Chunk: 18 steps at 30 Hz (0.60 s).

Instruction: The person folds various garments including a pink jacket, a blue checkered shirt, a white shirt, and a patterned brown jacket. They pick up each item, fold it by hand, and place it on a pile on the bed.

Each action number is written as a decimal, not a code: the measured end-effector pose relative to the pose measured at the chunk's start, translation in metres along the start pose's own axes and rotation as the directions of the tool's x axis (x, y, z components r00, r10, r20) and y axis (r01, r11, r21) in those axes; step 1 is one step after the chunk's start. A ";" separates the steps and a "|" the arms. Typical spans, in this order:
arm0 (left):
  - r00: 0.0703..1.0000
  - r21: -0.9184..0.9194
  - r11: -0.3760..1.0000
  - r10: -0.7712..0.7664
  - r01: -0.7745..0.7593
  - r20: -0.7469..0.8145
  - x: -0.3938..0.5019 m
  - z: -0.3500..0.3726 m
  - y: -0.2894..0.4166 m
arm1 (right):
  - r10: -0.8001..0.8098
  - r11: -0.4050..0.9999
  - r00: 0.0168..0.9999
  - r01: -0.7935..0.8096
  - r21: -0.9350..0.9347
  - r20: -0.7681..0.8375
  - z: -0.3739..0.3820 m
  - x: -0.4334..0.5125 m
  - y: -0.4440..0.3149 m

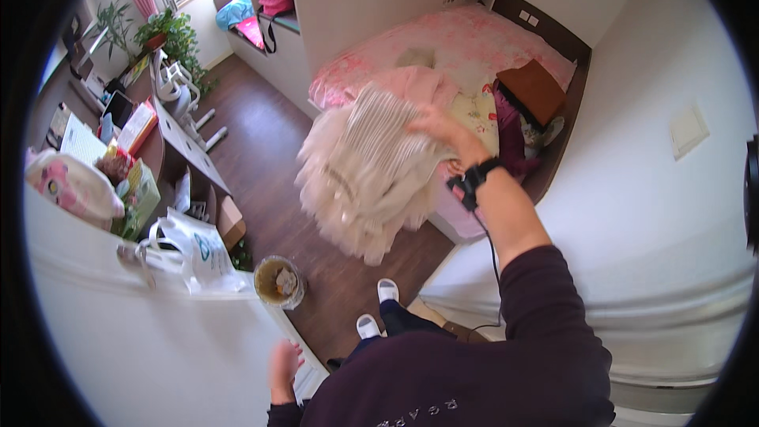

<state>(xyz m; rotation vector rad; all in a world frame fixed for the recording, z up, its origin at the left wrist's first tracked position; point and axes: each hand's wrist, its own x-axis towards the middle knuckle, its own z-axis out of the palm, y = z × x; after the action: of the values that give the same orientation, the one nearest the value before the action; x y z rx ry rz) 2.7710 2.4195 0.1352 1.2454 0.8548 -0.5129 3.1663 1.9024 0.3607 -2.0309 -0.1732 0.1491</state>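
Observation:
My right hand (442, 130) carries a bundle of clothes out in front of me, above the floor by the bed. On top lies a striped knit garment (379, 124); below it hangs a fluffy cream tulle garment (350, 190). My fingers rest over the striped knit, blurred, and the grip beneath is hidden. A black strap with a small device and a cable is on my right wrist. Low in the view, my left hand (284, 362) is raised beside a white door (178, 338), blurred, with nothing seen in it.
The bed (415, 35) holds pink garments and a brown folded item (533, 92). A waste bin (278, 281) stands on the floor by the door. White bags (195, 249) hang from the door handle. At the left is a cluttered desk (172, 142) with a white chair (178, 86).

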 end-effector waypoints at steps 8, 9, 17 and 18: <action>0.984 0.151 0.973 -0.166 0.173 -0.059 0.015 -0.016 -0.039 | -0.167 0.829 0.640 -0.321 -0.458 -0.750 -0.024 0.036 0.064; 0.988 0.317 0.936 -0.151 0.152 -0.027 0.017 -0.017 -0.037 | -0.098 0.860 0.687 -0.305 -0.408 -0.720 0.012 0.019 0.081; 0.988 0.413 0.903 -0.152 0.122 0.040 0.082 0.001 0.022 | 0.452 0.825 0.717 -0.111 -0.554 0.530 0.254 -0.306 0.146; 0.989 0.480 0.872 -0.137 0.097 0.049 0.090 0.004 0.028 | 0.473 0.837 0.704 -0.171 -0.520 0.529 0.265 -0.355 0.142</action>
<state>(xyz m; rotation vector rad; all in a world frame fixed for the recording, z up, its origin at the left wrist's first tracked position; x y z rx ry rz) 2.8472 2.4329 0.0809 1.6144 0.7595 -0.9080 2.7778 2.0048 0.1261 -2.3696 -0.2827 1.1520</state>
